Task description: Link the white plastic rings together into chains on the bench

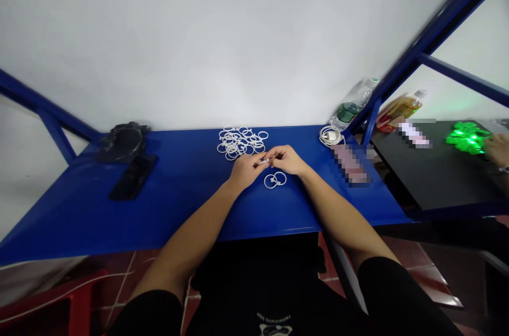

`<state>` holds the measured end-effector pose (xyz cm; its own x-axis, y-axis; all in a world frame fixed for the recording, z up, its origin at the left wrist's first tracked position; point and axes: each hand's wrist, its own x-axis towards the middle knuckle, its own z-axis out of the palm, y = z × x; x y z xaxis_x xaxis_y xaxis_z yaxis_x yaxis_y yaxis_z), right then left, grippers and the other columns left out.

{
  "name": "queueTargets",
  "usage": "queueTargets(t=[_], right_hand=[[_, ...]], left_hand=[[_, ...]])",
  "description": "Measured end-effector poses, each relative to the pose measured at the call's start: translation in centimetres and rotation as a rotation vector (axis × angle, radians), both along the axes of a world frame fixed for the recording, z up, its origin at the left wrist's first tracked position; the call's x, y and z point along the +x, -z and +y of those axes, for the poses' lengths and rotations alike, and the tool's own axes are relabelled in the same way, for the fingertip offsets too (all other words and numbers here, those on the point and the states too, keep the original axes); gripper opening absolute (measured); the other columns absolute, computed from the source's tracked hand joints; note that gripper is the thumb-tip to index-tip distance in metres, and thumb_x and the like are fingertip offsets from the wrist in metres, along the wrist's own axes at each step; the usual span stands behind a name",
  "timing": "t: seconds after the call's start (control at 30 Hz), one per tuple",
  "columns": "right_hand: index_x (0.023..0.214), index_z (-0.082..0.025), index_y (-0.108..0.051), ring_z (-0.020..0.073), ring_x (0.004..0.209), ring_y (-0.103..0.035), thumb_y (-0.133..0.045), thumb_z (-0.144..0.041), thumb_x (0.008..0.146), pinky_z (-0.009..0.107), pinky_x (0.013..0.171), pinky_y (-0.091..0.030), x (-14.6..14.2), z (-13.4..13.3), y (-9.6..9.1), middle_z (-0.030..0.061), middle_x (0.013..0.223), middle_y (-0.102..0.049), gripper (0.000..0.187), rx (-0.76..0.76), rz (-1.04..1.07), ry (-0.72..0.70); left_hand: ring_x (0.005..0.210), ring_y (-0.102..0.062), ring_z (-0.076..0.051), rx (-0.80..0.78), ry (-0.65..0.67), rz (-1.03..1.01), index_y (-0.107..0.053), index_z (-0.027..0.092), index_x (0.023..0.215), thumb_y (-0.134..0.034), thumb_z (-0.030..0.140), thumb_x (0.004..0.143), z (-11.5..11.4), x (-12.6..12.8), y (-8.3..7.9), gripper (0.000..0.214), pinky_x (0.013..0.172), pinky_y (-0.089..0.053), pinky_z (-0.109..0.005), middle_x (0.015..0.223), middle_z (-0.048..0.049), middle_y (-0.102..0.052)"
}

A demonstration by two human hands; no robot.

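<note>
My left hand (pixel 244 170) and my right hand (pixel 288 160) meet over the middle of the blue table, fingertips pinched together. Between them is a small white piece (pixel 263 161), mostly covered by the fingers; it looks like part of a white ring. Just nearer to me, beside the right wrist, two thin white rings with small knobs (pixel 277 182) lie overlapping. Behind the left hand spreads a loose heap of several similar white rings (pixel 237 141), near the wall.
On the blue table (pixel 178 209), a dark phone (pixel 133 177) and a black bag (pixel 124 142) lie left. At right are a coiled white cable (pixel 329 136), a blurred-out object (pixel 350 164) and a plastic bottle (pixel 352 108). Another person's hand (pixel 499 149) touches glowing green lights (pixel 468 138) on a black table.
</note>
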<state>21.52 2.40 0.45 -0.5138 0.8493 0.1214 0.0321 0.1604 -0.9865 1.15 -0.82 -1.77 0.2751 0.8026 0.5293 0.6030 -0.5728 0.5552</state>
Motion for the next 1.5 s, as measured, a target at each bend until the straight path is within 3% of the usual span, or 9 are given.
queueTargets(t=[0.27,0.43,0.5,0.57,0.7,0.97,1.17,1.37,1.5], right_hand=[[0.076,-0.018,-0.072,0.0115,0.062,-0.056,-0.058,-0.016,0.073,0.023,0.062,-0.044,-0.1,-0.1,-0.3,-0.0009,0.070,-0.069,0.014,0.195,-0.127,0.083],[0.113,-0.018,-0.074,0.0144,0.066,-0.059,-0.054,-0.013,0.078,0.028,0.070,-0.050,1.1,1.1,0.7,0.0005,0.079,-0.070,0.041,0.351,-0.188,0.224],[0.129,-0.018,-0.070,0.0171,0.076,-0.065,-0.052,-0.011,0.079,0.032,0.078,-0.055,1.4,1.8,1.1,0.0053,0.098,-0.075,0.053,0.425,-0.294,0.294],[0.141,-0.018,-0.063,0.0230,0.107,-0.069,-0.051,-0.008,0.080,0.038,0.094,-0.057,1.3,2.6,1.4,0.0120,0.136,-0.068,0.063,0.513,-0.435,0.281],[0.159,-0.023,-0.046,0.0267,0.143,-0.053,-0.049,-0.008,0.088,0.042,0.111,-0.052,-0.2,3.8,1.5,0.0087,0.166,-0.045,0.073,0.577,-0.725,0.209],[0.134,-0.026,-0.071,0.0246,0.099,-0.072,-0.051,-0.022,0.102,0.033,0.087,-0.056,-1.0,5.9,0.6,0.0128,0.127,-0.070,0.037,0.543,-1.005,0.255],[0.114,-0.020,-0.076,0.0188,0.085,-0.063,-0.061,-0.033,0.101,0.030,0.081,-0.052,1.8,5.0,0.4,0.0065,0.095,-0.070,0.023,0.437,-0.557,0.301],[0.106,-0.020,-0.068,0.0086,0.054,-0.046,-0.079,-0.051,0.088,0.022,0.050,-0.038,2.1,0.6,-1.6,-0.0018,0.081,-0.065,0.038,-0.027,0.038,0.039],[0.098,-0.019,-0.067,0.0080,0.055,-0.051,-0.083,-0.048,0.084,0.021,0.052,-0.041,1.1,-1.0,-2.3,-0.0012,0.079,-0.068,0.036,-0.152,0.126,-0.111]], left_hand=[[0.070,-0.068,-0.014,-0.035,0.028,-0.039,-0.076,0.025,0.122,-0.081,0.028,0.089,-0.2,0.6,-0.2,0.033,0.077,-0.055,-0.029,0.076,0.0029,-0.074],[0.070,-0.068,-0.015,-0.014,-0.032,-0.082,-0.075,0.022,0.125,-0.077,0.028,0.092,0.2,0.2,0.2,0.033,0.078,-0.056,-0.031,0.076,0.0014,-0.074],[0.072,-0.068,-0.016,0.014,0.000,-0.050,-0.079,0.022,0.115,-0.077,0.029,0.093,0.0,0.2,0.2,0.023,0.080,-0.056,-0.032,0.076,0.0003,-0.074],[0.076,-0.070,-0.017,0.031,0.119,0.011,-0.081,0.023,0.105,-0.076,0.031,0.093,-0.4,0.6,0.1,0.015,0.082,-0.057,-0.033,0.081,-0.0017,-0.075],[0.088,-0.072,-0.019,0.019,0.335,0.124,-0.082,0.025,0.099,-0.073,0.035,0.096,-1.4,1.8,-0.3,0.014,0.086,-0.056,-0.033,0.094,-0.0040,-0.078],[0.089,-0.070,-0.020,-0.008,0.452,0.237,-0.080,0.024,0.094,-0.068,0.037,0.099,-2.4,2.2,-1.0,0.019,0.088,-0.053,-0.036,0.094,-0.0047,-0.077],[0.087,-0.072,-0.020,0.036,0.402,0.182,-0.076,0.024,0.115,-0.061,0.032,0.103,-2.6,2.4,-1.0,0.020,0.088,-0.053,-0.037,0.095,-0.0041,-0.078],[0.090,-0.070,-0.020,0.142,0.061,-0.074,-0.070,0.022,0.123,-0.057,0.034,0.104,-1.7,0.8,-1.7,0.026,0.088,-0.055,-0.038,0.102,-0.0064,-0.076],[0.092,-0.069,-0.021,0.075,0.037,-0.068,-0.068,0.020,0.124,-0.054,0.039,0.106,-1.4,0.3,-2.1,0.030,0.087,-0.055,-0.038,0.106,-0.0083,-0.074]])
